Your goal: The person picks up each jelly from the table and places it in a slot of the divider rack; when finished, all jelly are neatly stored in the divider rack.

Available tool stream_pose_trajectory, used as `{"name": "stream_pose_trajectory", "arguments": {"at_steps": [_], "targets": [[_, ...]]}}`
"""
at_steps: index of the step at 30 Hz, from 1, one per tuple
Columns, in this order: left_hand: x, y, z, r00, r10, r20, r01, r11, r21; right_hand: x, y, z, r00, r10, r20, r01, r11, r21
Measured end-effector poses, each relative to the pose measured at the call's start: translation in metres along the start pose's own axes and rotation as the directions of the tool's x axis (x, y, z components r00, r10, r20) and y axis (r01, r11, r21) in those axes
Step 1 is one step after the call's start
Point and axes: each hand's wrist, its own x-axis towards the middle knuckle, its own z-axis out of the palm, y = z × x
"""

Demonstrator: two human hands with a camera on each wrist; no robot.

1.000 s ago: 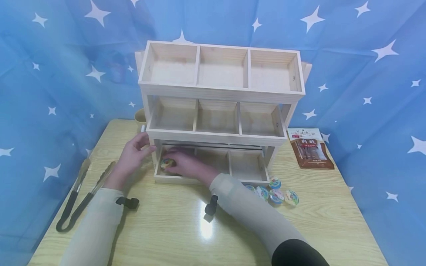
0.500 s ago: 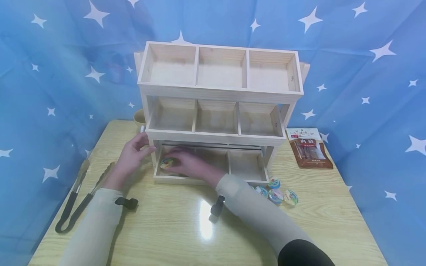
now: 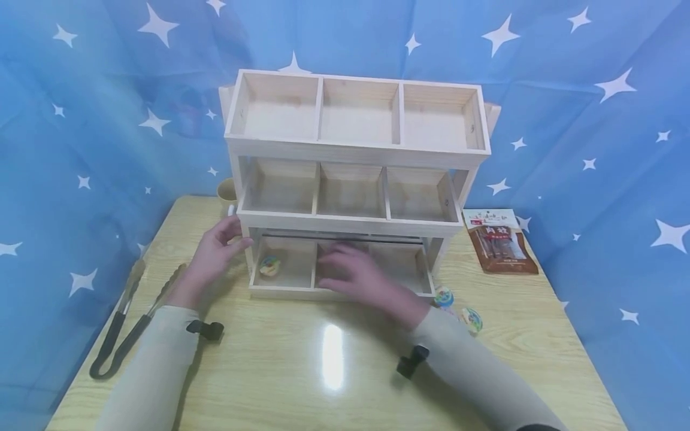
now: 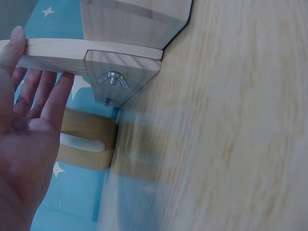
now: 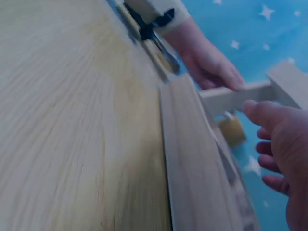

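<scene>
A three-tier wooden shelf rack (image 3: pixel 345 146) stands at the back of the table, each tier split into three compartments. My left hand (image 3: pixel 218 248) holds its left upright (image 4: pixel 53 50), thumb on one side and fingers on the other. In the bottom tier's left compartment sits a small jelly cup (image 3: pixel 269 266) with a colourful lid. My right hand (image 3: pixel 358 272), blurred, is over the bottom tier's middle compartment with fingers apart and nothing in them. More jelly cups (image 3: pixel 471 321) lie on the table by the rack's right front corner, partly hidden by the right forearm.
Tongs (image 3: pixel 129 329) with black handles lie at the left of the table. A tan mug (image 4: pixel 86 139) with a pale handle stands behind the rack's left side. At the right lies a brown and white snack packet (image 3: pixel 501 242). A blue starry cloth (image 3: pixel 593 149) hangs around the table.
My right hand has let go of the jelly cup in the bottom left compartment and moved right, over the middle one. The left hand has stayed on the upright.
</scene>
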Motion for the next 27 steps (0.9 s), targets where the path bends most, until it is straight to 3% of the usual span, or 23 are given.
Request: {"name": "stream_pose_trajectory", "arguments": {"at_steps": [8, 14, 18, 22, 27], "targets": [[-0.001, 0.002, 0.0, 1.0, -0.005, -0.007, 0.005, 1.0, 0.004, -0.074, 0.026, -0.042, 0.99, 0.057, -0.132, -0.065, 0.996, -0.058], [-0.001, -0.002, 0.001, 1.0, -0.004, -0.001, 0.004, 1.0, -0.007, -0.124, 0.049, -0.064, 0.962, 0.075, -0.262, -0.106, 0.989, -0.105], [-0.002, -0.002, 0.002, 1.0, 0.0, 0.002, 0.0, 1.0, -0.005, -0.158, 0.058, -0.076, 0.938, 0.127, -0.323, -0.171, 0.979, -0.111], [-0.002, 0.0, 0.001, 1.0, -0.003, -0.004, 0.003, 1.0, -0.003, -0.188, 0.062, -0.084, 0.923, 0.198, -0.33, -0.243, 0.965, -0.099], [-0.001, 0.0, 0.001, 1.0, -0.006, 0.0, 0.006, 1.0, -0.016, -0.215, 0.065, -0.088, 0.918, 0.26, -0.299, -0.291, 0.954, -0.064]]}}
